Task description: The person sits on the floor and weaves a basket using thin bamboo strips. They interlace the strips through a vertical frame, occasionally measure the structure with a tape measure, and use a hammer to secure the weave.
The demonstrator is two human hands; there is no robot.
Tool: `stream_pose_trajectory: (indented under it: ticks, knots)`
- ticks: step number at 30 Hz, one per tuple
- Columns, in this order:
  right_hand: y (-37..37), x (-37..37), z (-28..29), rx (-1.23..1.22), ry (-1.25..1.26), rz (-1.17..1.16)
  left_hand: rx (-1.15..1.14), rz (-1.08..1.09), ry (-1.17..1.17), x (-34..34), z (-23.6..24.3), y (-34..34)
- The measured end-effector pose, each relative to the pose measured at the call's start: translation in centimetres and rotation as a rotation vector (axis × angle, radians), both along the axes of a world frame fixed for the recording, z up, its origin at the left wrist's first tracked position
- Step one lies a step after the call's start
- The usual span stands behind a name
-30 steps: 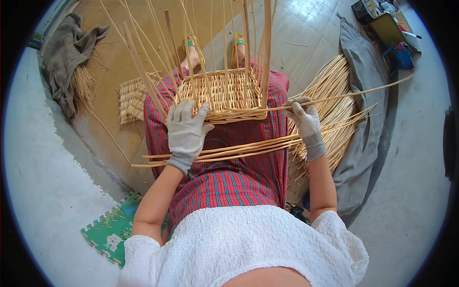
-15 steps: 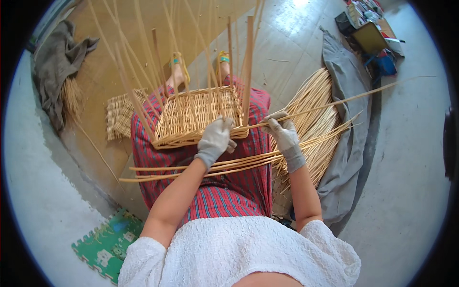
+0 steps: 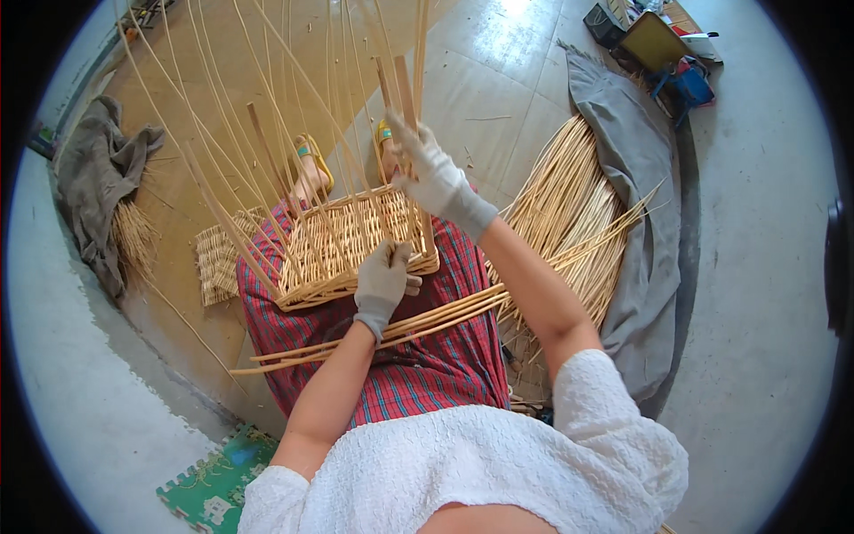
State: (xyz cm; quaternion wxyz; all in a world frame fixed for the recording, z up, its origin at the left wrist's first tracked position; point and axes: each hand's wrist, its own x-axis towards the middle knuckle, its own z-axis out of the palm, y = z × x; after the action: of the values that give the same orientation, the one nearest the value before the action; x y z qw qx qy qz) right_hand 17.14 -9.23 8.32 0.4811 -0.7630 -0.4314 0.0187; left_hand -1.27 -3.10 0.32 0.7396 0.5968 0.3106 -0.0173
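A half-woven wicker basket (image 3: 334, 236) lies across my lap, with tall thin rods and flat wooden stakes rising from its sides. My left hand (image 3: 382, 283), in a pale glove, is closed at its near edge, fingers pinched on the weave near the right corner. My right hand (image 3: 433, 173), also gloved, is raised beside the stakes at the right side. Its fingers are smeared by motion, so whether they hold a rod does not show. Several loose wicker rods (image 3: 445, 313) lie over my thighs, beneath my left forearm.
A large bundle of rods (image 3: 556, 205) rests on grey cloth (image 3: 636, 267) at the right. To the left are a small woven piece (image 3: 213, 267), a dark cloth (image 3: 98, 178) over more strands, and a green foam mat (image 3: 222, 476). A box of odds and ends (image 3: 658, 44) stands far right.
My right hand has moved up and left, from the rod stretched out to the right to the basket's stakes. That rod no longer reaches right. My left hand stays at the near edge.
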Motion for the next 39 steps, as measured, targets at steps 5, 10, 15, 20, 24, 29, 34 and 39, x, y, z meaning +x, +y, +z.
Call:
stream_pose_trajectory:
  ticks: [5, 10, 15, 20, 24, 29, 34, 39]
  knots:
    - [-6.7, 2.4, -6.0, 0.715, 0.855, 0.134, -0.003, -0.001, 0.093, 0.3, 0.7, 1.0]
    - [-11.2, -2.9, -7.0, -0.135, 0.472, -0.576, 0.668, -0.013, 0.013, -1.4, 2.3, 0.7]
    - [-1.6, -7.8, -2.7, 0.432, 0.331, -0.594, 1.753, -0.489, -0.363, -0.3, 4.3, -0.2]
    - [3.2, -5.6, -3.9, 0.165, 0.587, -0.679, 1.368, -0.661, -0.299, 0.7, -0.3, 0.4]
    - [3.5, -3.9, -6.4, 0.219, 0.549, -0.592, 1.431, -0.709, -0.280, 1.2, -1.5, 0.9]
    - [0.9, -1.3, -6.8, 0.520, 1.309, 0.097, 1.487, -0.678, -0.474, 0.9, -1.2, 1.2]
    - [-0.5, 0.1, -7.4, 0.607, 1.509, 0.692, 1.417, -0.705, -0.511, 0.8, -0.7, 1.3]
    - [-0.9, 0.3, -7.9, 0.673, 1.531, 0.784, 1.400, -0.633, -0.446, 0.3, -0.8, 0.8]
